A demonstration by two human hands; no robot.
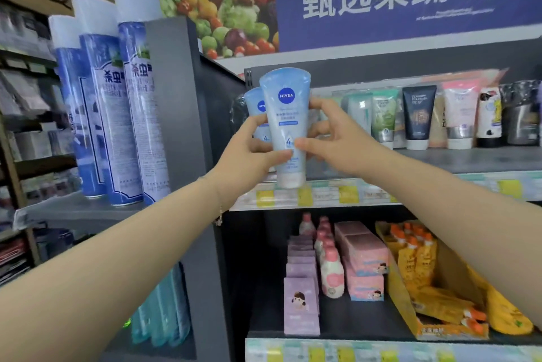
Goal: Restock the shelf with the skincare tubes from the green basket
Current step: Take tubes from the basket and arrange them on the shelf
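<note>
A light blue Nivea tube point(286, 115) stands cap-down at the front left of the upper shelf point(469, 160). My left hand point(252, 153) grips its lower left side with thumb across the front. My right hand point(331, 132) pinches its right side between thumb and fingers. A second, matching Nivea tube point(254, 103) stands just behind and to the left, partly hidden. The green basket is out of view.
A row of other skincare tubes point(416, 115) fills the shelf to the right. Tall blue spray cans point(129, 97) stand on the neighbouring shelf at left, past a dark upright panel point(176, 97). Below sit pink bottles, boxes point(302, 303) and an orange-pouch carton point(416, 273).
</note>
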